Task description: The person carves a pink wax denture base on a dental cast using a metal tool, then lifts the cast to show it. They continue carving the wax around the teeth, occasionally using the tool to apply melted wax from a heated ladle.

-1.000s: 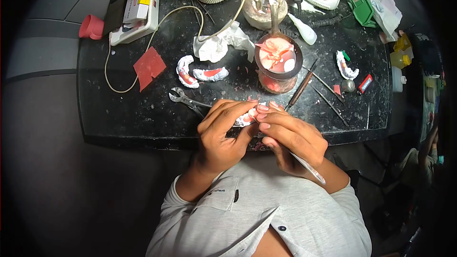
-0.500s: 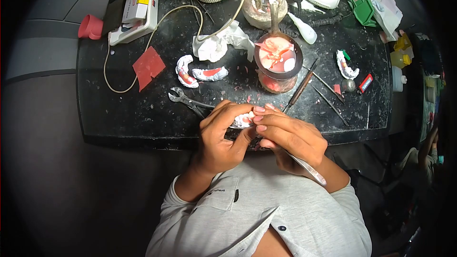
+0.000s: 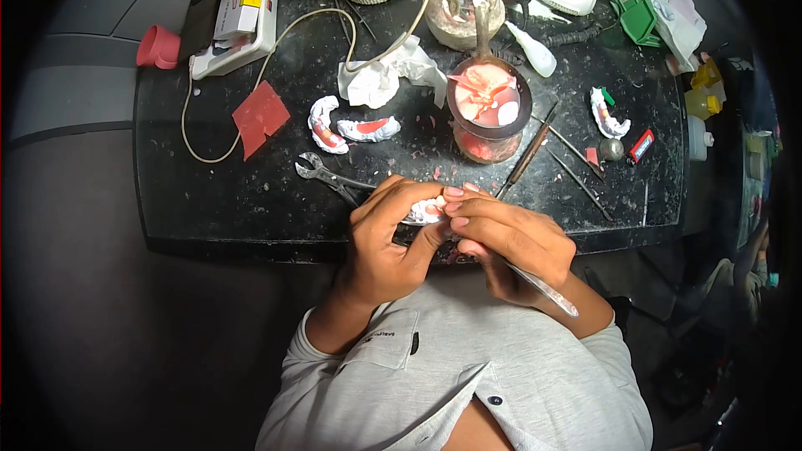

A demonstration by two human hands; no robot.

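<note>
My left hand (image 3: 391, 242) is closed around a white plaster dental cast (image 3: 423, 212) with pink wax on it, held just over the table's front edge. Fingertips of my right hand (image 3: 520, 240) press against the cast's right side, hiding part of it. A metal hand tool (image 3: 547, 291) is also gripped in my right hand; its flat handle sticks out below the palm, while its working end is hidden. Beyond my left hand lie metal pliers (image 3: 322, 174). A brown-handled wax carver (image 3: 530, 155) rests beyond my right fingers.
Further back are two plaster pieces with pink wax (image 3: 369, 129), a pan of pink and white wax (image 3: 484, 96), crumpled tissue (image 3: 393, 75) and a red wax sheet (image 3: 261, 117). Slim metal tools (image 3: 579, 185), another cast (image 3: 608, 115) and a red lighter (image 3: 642, 147) lie at right.
The tool's handle end has shifted slightly right and up as my right hand turned a little. My left hand and the cast stay almost in place.
</note>
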